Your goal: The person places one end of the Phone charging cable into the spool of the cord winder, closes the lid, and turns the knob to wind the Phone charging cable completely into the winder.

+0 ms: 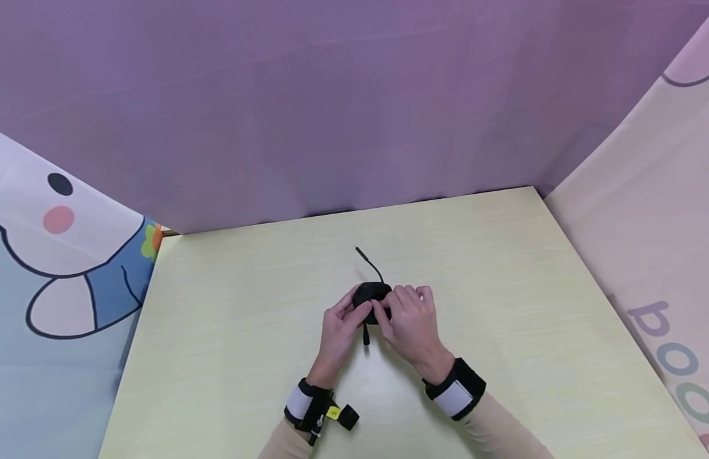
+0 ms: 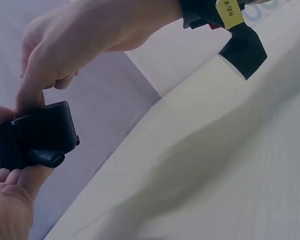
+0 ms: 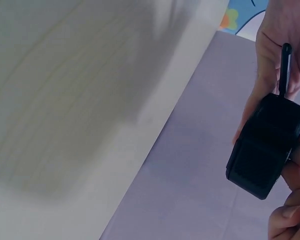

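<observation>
Both hands hold a small black boxy device (image 1: 370, 294) with rounded edges above the table. A thin black cord (image 1: 375, 265) with a thicker tip rises from its far side, and a short black stub (image 1: 366, 335) hangs from the near side. My left hand (image 1: 338, 330) grips the device from the left, its fingers underneath in the left wrist view. At its right side, my right hand (image 1: 413, 324) pinches the edge between thumb and forefinger, the other fingers curled. In the right wrist view the device (image 3: 262, 150) shows a ribbed face.
The pale wooden table (image 1: 245, 306) lies below the hands. A purple cloth (image 1: 331, 115) stands along its far edge, with printed cloths on the left (image 1: 50, 274) and right (image 1: 635, 242). Black bands with white patches wrap both wrists, and a small black block (image 1: 348, 417) sticks out from the left one.
</observation>
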Motion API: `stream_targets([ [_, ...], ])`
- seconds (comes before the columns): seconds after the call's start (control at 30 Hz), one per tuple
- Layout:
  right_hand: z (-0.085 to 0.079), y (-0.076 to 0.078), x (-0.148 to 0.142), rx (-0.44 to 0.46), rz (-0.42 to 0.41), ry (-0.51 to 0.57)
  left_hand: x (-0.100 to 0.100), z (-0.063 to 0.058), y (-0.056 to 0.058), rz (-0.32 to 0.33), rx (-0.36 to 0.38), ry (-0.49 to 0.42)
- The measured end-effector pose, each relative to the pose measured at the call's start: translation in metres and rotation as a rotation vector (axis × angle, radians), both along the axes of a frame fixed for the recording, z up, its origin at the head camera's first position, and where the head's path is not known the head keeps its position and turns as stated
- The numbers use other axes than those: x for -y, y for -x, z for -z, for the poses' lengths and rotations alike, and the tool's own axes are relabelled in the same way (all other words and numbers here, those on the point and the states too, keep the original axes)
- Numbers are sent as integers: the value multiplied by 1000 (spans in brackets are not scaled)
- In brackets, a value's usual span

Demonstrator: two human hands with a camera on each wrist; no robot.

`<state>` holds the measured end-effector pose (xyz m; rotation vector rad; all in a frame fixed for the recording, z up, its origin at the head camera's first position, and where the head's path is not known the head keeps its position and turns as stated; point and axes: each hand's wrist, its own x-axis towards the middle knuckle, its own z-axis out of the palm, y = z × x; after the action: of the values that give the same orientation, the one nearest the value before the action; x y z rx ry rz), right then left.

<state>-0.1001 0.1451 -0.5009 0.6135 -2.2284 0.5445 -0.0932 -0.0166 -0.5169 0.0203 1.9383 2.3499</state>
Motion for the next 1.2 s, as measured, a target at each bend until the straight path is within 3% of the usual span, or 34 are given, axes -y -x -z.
stream_targets([
  [0.27,2,0,1,41,-2,47,-3,-3,-2,-9,-5,-37],
  [0.73,1,-4,4,116,9,98,-4,1,-2,-17,-50,14],
  [1.2,2,-6,10,140,45,172,-6,4,-3,-37,-80,3],
])
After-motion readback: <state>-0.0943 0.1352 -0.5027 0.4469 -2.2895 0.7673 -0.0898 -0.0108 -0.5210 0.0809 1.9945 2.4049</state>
